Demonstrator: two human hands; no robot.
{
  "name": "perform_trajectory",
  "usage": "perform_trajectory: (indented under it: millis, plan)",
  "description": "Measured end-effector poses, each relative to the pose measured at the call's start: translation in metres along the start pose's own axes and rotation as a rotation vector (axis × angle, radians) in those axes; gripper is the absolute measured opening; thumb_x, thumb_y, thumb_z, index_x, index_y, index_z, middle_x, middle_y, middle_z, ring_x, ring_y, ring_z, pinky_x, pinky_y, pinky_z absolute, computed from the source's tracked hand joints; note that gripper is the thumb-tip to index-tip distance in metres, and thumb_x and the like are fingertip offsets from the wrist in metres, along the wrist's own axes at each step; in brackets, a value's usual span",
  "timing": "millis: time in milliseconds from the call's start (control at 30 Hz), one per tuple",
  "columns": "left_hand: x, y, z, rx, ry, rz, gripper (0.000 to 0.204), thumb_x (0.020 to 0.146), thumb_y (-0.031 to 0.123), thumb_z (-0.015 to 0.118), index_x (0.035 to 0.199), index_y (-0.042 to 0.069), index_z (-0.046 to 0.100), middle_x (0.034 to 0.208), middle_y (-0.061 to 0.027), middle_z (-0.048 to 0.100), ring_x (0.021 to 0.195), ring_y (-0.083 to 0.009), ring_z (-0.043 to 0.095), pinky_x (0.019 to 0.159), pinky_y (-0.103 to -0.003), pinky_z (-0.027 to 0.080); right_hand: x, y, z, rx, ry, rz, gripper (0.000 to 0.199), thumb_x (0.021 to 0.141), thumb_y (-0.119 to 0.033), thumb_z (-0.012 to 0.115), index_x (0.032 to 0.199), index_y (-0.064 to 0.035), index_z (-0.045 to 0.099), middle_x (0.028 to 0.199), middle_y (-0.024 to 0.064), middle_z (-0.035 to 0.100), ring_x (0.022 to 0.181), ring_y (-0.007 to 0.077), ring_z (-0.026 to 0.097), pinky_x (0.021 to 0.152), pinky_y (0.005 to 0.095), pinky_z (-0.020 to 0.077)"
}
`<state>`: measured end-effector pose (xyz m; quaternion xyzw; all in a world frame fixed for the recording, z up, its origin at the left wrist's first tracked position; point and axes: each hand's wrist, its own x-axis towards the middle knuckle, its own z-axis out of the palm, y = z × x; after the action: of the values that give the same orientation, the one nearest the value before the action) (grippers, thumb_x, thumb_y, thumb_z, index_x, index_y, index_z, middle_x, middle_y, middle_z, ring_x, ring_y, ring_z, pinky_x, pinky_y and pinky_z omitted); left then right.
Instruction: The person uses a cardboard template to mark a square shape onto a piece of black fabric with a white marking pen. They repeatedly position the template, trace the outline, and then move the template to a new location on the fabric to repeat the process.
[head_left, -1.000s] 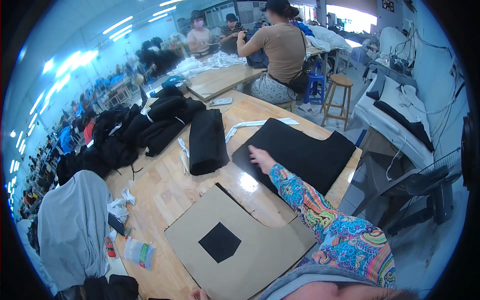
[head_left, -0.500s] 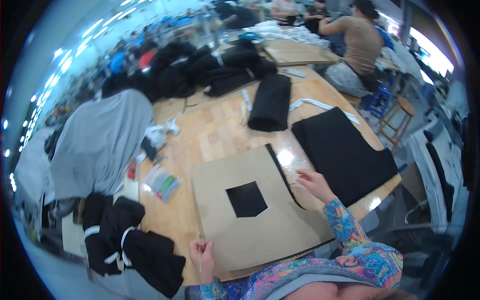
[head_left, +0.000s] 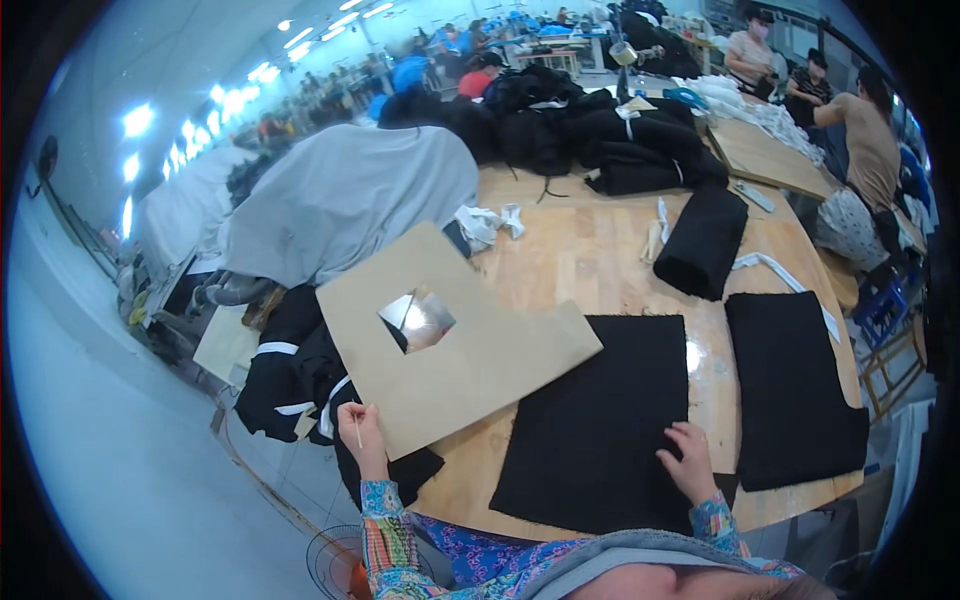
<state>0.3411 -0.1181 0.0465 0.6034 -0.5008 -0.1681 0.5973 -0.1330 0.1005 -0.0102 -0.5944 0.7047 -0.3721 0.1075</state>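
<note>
My left hand (head_left: 362,437) is closed on the near corner of a tan cardboard template (head_left: 470,360), with a thin pale stick also between its fingers. The template is raised and tilted over the left part of the table; through its five-sided cut-out the table and something dark show. To its right a black fabric piece (head_left: 590,430) lies flat, its upper left part covered by the template. My right hand (head_left: 686,460) is over the right edge of this fabric, fingers apart and slightly bent, holding nothing; whether the fingertips touch the cloth I cannot tell.
A stack of black cut fabric (head_left: 795,390) lies at the right, below a black fabric roll (head_left: 702,243). Tied black bundles (head_left: 290,370) are at the left, grey cloth (head_left: 350,195) behind them. More black bundles (head_left: 640,150) line the table's far side. A person (head_left: 865,140) sits at far right.
The cardboard template has come up off the black fabric and swung left in my left hand, uncovering the fabric. My right hand has moved nearer, over the cloth. The view has turned left.
</note>
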Motion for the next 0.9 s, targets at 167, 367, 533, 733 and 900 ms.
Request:
perform_trajectory:
  millis: [167,367,533,733,900]
  plan:
    - [-0.012,0.005,0.003,0.289,0.029,-0.009,0.016,0.083,0.005,0.064,0.08,0.003,0.049,0.07,-0.0028,0.046,0.062,-0.0115,0.044,0.059,-0.028,0.04,-0.017,-0.007,0.003,-0.081,-0.114,-0.111,0.04,0.07,-0.015,0.078,0.105,-0.0031,0.065,0.117,0.0152,0.057,0.115,0.0363,0.049,0.099,0.0443,0.0402]
    - [-0.085,0.033,0.018,0.367,-0.188,0.657,0.015,0.087,0.003,0.059,0.101,-0.002,0.062,0.094,-0.0151,0.064,0.086,-0.0304,0.063,0.077,-0.035,0.051,0.001,-0.006,-0.022,0.039,0.066,0.046,0.03,0.074,-0.008,0.072,0.103,-0.0018,0.065,0.115,0.016,0.058,0.112,0.0353,0.052,0.098,0.0418,0.0416]
    - [-0.162,0.076,0.032,0.159,-1.273,0.841,0.017,0.083,0.018,0.066,0.091,0.004,0.059,0.117,-0.0125,0.062,0.106,-0.0291,0.058,0.088,-0.041,0.047,0.007,-0.024,-0.017,0.098,-0.001,-0.088,0.029,0.074,-0.006,0.071,0.102,-0.0018,0.065,0.111,0.0147,0.06,0.109,0.0336,0.054,0.095,0.0406,0.0436]
    - [-0.181,0.044,0.031,0.164,-1.438,0.999,0.017,0.081,0.017,0.064,0.091,0.006,0.055,0.1,-0.01,0.062,0.101,-0.0269,0.058,0.08,-0.038,0.046,-0.011,-0.047,-0.004,0.256,-0.084,-0.127,0.025,0.075,-0.008,0.073,0.099,-0.0028,0.067,0.105,0.0127,0.064,0.101,0.0299,0.059,0.088,0.0375,0.0482]
    - [-0.183,0.046,0.037,0.146,-1.497,0.629,0.014,0.077,0.012,0.061,0.086,0.007,0.052,0.084,-0.0077,0.056,0.09,-0.0254,0.056,0.075,-0.035,0.045,-0.032,-0.058,0.016,0.313,-0.342,-0.267,0.03,0.077,-0.02,0.075,0.102,-0.0057,0.068,0.105,0.0112,0.065,0.101,0.0278,0.06,0.089,0.0375,0.0467]
